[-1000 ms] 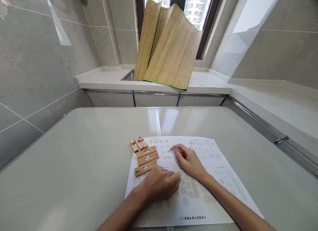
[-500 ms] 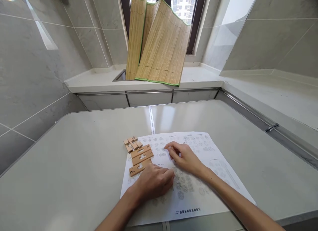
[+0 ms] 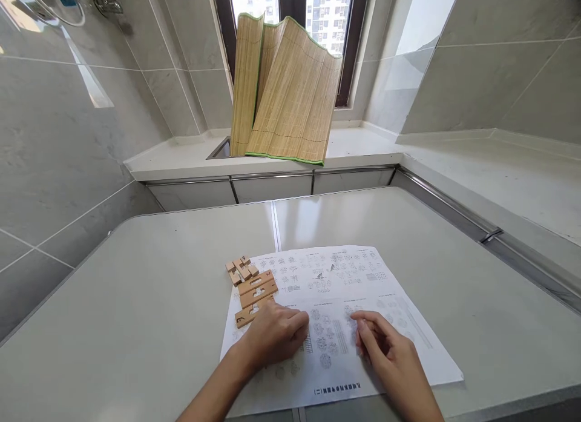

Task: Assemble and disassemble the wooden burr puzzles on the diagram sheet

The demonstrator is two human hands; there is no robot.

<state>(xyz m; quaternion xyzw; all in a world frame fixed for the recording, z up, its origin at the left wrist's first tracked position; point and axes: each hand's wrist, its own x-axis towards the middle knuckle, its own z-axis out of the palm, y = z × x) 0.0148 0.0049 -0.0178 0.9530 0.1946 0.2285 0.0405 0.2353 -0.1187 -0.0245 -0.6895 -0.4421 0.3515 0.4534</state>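
Observation:
A large white paper sheet (image 3: 336,361) printed with small puzzle diagrams lies on the pale table. My left hand (image 3: 279,331) rests on its left part, fingers curled into a loose fist; their undersides are hidden. Just beyond its knuckles are several flat wooden puzzle pieces (image 3: 256,292) with cut-out slots and dark numerals, side by side on the sheet's left edge. The nearest one is partly covered by the hand. Small notched wooden blocks (image 3: 240,269) sit behind them. Over the sheet's right side is my right hand (image 3: 385,349), index finger stretched out, other fingers loosely bent, nothing visible in it.
The pale table (image 3: 136,325) has a seam (image 3: 275,225) down its middle. Behind it, a folded bamboo mat (image 3: 295,95) leans on the white ledge (image 3: 363,146) before the window. Tiled walls (image 3: 77,149) stand on both sides, and a metal rail (image 3: 436,195) runs along the right.
My right hand has moved right and toward me, from the upper middle of the sheet to its right side. My left hand stays put. The view has tipped slightly upward.

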